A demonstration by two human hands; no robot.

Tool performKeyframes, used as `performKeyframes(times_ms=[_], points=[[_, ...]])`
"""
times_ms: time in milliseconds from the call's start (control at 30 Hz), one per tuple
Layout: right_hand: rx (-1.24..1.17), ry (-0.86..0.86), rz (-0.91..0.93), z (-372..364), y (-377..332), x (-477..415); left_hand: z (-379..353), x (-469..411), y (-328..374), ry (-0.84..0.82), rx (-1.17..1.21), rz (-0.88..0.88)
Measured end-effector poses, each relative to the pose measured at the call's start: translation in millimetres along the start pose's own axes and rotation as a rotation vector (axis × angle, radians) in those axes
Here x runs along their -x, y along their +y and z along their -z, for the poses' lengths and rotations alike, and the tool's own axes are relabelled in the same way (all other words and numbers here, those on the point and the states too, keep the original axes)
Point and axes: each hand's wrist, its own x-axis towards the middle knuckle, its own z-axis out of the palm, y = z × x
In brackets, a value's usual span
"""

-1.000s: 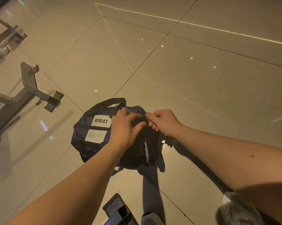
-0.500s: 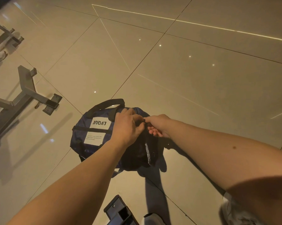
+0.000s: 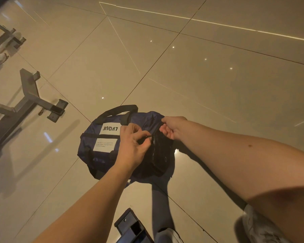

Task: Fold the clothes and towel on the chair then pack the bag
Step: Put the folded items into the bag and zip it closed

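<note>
Pinching the near-to-far zipper (image 3: 154, 151): left hand (image 3: 132, 146) fingers; right hand (image 3: 174, 127) fingers grip the bag (image 3: 95, 155) end.

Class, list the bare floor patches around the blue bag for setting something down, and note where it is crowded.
Free: the broad tiled floor beyond and right of the bag; a narrower strip between bag and metal frame foot. Crowded: the bag's top, held by the left hand and right hand; nearside, the black bracket.

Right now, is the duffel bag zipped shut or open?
Cannot tell. The left hand pinches the zipper pull, the right hand grips the duffel bag beyond it; the zipper line is too dark.
</note>
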Motion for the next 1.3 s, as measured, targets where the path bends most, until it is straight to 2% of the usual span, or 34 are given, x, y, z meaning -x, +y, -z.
performKeyframes(times_ms=[167,300,400,500,567,667,767,867,967,1067,1167,1300], points=[[-0.007,0.091,0.114,4.7,8.8,9.4,-7.1,6.3,3.7,0.002,0.003,0.02],[0.19,-0.009,0.107,13.0,19.5,22.7,-5.7,-10.2,0.4,-0.101,0.051,0.021],[0.291,-0.066,0.109,8.7,22.0,27.5,-2.5,-16.6,1.0,-0.1,-0.036,-0.084],[0.263,-0.011,0.139,8.6,20.1,29.3,1.1,-20.1,6.3,-0.111,-0.167,-0.256],[0.235,0.027,0.162,8.3,16.9,28.5,1.0,-20.2,6.3,-0.082,-0.201,-0.299],[0.202,0.035,0.197,5.0,15.7,28.5,-4.9,-17.0,-1.6,-0.04,-0.102,-0.155],[0.177,-0.018,0.181,7.5,24.9,31.4,-4.4,-13.1,-7.6,-0.119,0.077,0.001],[0.202,-0.036,0.196,15.4,32.8,33.9,-1.7,-4.4,-14.1,-0.149,0.095,0.097],[0.395,-0.044,0.368,21.2,40.3,37.1,-2.5,-1.6,-18.3,-0.176,0.141,0.253],[0.746,-0.08,0.622,25.9,51.2,44.3,-2.1,-4.6,-10.7,-0.22,0.137,0.281],[1.011,-0.012,0.823,27.0,57.1,40.2,0.7,-9.8,-3.0,-0.211,0.148,0.266],[1.066,0.048,1.016,22.2,53.5,34.7,7.2,-14.8,-3.3,-0.217,0.163,0.255]])
